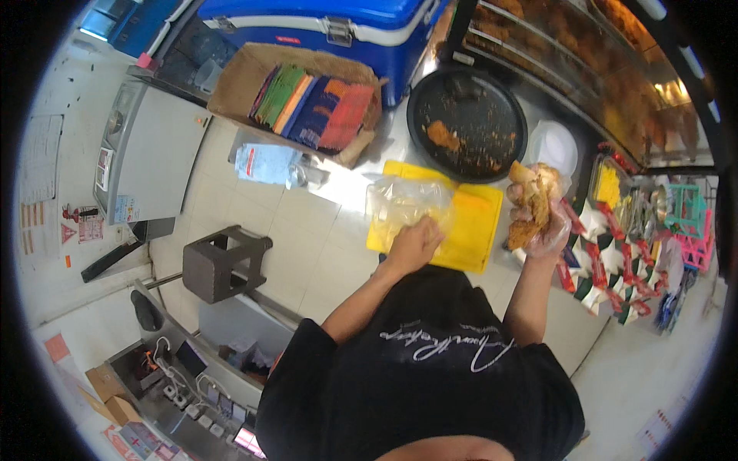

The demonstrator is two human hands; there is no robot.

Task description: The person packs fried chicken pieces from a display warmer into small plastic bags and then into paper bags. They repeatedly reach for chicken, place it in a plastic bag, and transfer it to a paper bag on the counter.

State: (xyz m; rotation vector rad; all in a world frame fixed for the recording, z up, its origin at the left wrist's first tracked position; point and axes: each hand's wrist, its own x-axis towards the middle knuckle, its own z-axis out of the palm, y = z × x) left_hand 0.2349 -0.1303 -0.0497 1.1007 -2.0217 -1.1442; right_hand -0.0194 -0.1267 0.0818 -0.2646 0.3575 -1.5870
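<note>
My left hand point(416, 244) is closed on the edge of a clear plastic bag point(403, 201). The bag lies over the left half of a yellow board point(470, 230) at the counter's front edge. To the right of the board, my right hand point(547, 234) wears a thin clear plastic glove. Its fingers wrap round golden-brown fried chicken point(536, 206), held up above the counter. Just beyond the board sits a round black tray point(465, 92) with crumbs and one small fried piece point(443, 136) on it.
A cardboard box point(238, 88) of colourful packets and a blue cooler point(323, 31) stand at the far left. A glass food cabinet point(569, 69) fills the far right. White, red and green cartons point(615, 261) crowd the right side. A dark stool point(223, 265) stands on the floor.
</note>
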